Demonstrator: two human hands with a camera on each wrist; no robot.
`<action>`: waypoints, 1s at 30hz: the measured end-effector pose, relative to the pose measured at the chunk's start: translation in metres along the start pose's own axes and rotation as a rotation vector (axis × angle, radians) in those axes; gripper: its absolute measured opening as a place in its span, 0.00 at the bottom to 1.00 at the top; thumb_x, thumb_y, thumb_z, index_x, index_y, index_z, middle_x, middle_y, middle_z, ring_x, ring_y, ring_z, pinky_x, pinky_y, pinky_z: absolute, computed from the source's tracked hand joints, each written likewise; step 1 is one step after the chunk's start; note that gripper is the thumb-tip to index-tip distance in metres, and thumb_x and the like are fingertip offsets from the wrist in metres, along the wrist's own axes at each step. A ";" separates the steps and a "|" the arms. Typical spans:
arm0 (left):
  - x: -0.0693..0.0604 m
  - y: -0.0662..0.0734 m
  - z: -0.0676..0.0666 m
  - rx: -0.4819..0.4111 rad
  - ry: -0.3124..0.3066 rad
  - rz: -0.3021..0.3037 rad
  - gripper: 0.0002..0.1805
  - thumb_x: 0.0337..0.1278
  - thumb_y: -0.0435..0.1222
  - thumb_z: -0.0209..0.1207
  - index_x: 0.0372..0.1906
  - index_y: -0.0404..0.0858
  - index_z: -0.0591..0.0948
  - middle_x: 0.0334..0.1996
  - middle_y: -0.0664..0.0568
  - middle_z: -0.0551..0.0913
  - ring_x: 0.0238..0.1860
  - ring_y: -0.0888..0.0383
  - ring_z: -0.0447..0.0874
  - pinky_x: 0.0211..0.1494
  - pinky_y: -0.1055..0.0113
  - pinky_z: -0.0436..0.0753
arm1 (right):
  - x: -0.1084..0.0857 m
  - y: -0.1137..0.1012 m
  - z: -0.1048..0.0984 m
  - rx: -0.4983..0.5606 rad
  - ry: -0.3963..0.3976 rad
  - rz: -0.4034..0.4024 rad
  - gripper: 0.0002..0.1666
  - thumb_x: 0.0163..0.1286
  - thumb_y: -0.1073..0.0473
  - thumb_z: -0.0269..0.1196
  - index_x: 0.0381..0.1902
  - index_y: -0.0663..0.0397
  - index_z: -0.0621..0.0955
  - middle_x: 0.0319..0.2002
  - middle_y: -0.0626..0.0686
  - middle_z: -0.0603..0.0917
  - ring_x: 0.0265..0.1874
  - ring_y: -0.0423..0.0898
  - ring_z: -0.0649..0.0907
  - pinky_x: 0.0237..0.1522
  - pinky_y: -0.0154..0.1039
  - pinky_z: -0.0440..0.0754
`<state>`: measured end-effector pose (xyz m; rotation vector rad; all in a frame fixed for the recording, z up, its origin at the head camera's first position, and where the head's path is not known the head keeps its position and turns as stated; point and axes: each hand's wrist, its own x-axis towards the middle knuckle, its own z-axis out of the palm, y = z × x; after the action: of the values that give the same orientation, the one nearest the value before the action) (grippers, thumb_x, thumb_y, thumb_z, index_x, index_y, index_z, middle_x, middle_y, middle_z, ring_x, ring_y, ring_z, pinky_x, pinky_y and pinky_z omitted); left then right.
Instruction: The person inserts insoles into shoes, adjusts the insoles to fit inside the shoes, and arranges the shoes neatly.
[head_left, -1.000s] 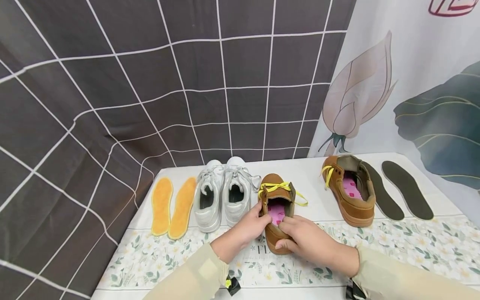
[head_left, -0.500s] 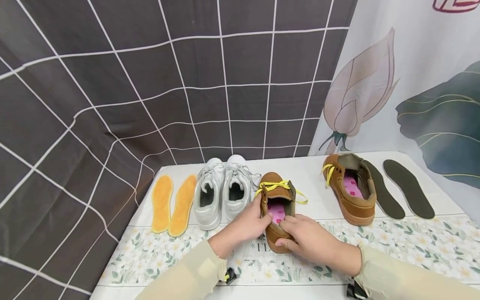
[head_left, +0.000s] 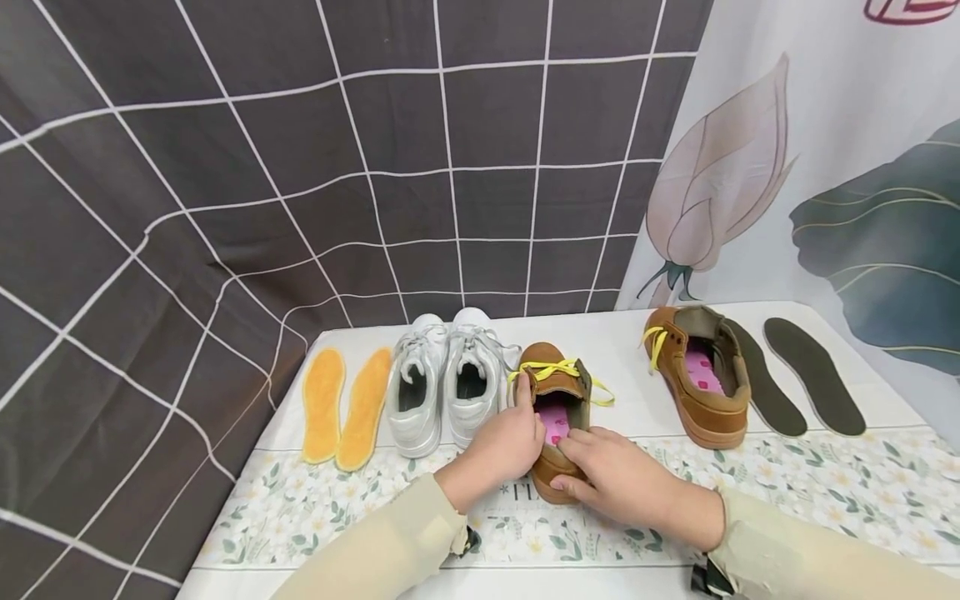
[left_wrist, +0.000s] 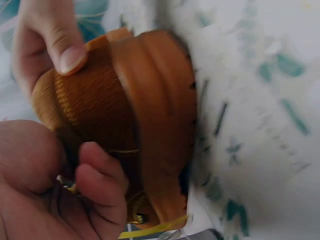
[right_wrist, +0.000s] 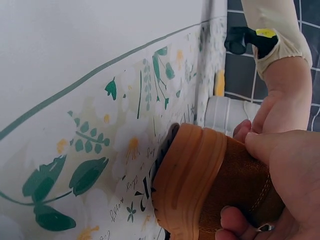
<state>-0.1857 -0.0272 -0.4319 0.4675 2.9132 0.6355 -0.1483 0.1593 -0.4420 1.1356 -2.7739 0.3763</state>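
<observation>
A brown lace-up shoe (head_left: pixel 558 385) with yellow laces stands on the table, toe pointing away. Inside it lies a pink insole (head_left: pixel 553 425), partly in shadow. My left hand (head_left: pixel 504 433) grips the shoe's left side, index finger stretched up by the laces; in the left wrist view its other fingers curl against the brown upper (left_wrist: pixel 100 100). At the heel, my right hand (head_left: pixel 618 475) grips the collar, fingers over the rim and thumb low on the outside. The right wrist view has the heel's thick sole (right_wrist: pixel 192 185) on the cloth. The fingertips inside the shoe are hidden.
White sneakers (head_left: pixel 468 392) stand close on the left, with two orange insoles (head_left: pixel 324 406) beyond them. Rightward are the other brown shoe (head_left: pixel 701 400), also with a pink insole, and two dark insoles (head_left: pixel 813 375). A gridded dark curtain (head_left: pixel 495 208) hangs behind the table.
My left hand has shifted along the shoe's left side, its index finger now raised toward the laces and its thumb drawn back from the insole. The right hand stays at the heel.
</observation>
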 end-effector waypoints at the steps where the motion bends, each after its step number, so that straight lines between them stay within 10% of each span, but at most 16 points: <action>1: 0.000 0.000 0.001 0.002 -0.001 -0.001 0.40 0.75 0.41 0.46 0.78 0.25 0.43 0.10 0.54 0.72 0.12 0.59 0.70 0.16 0.64 0.69 | 0.000 0.000 0.000 -0.001 0.001 -0.002 0.16 0.71 0.39 0.62 0.35 0.43 0.76 0.28 0.36 0.65 0.28 0.36 0.66 0.32 0.36 0.68; 18: -0.004 -0.010 0.011 -0.185 0.008 0.005 0.39 0.76 0.38 0.45 0.80 0.31 0.40 0.11 0.53 0.71 0.11 0.59 0.69 0.17 0.65 0.69 | -0.002 0.000 -0.008 0.002 -0.066 -0.012 0.14 0.65 0.48 0.67 0.36 0.43 0.72 0.29 0.37 0.66 0.28 0.36 0.67 0.33 0.34 0.70; 30: -0.005 -0.006 0.013 -0.316 -0.040 -0.078 0.40 0.77 0.40 0.43 0.81 0.38 0.35 0.14 0.51 0.75 0.10 0.59 0.76 0.19 0.66 0.75 | -0.010 0.026 -0.038 0.072 0.041 -0.013 0.15 0.68 0.51 0.67 0.50 0.45 0.79 0.44 0.41 0.79 0.38 0.35 0.79 0.40 0.37 0.83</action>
<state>-0.1801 -0.0288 -0.4457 0.3221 2.7068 1.0373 -0.1588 0.1943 -0.4126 1.1469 -2.7371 0.4966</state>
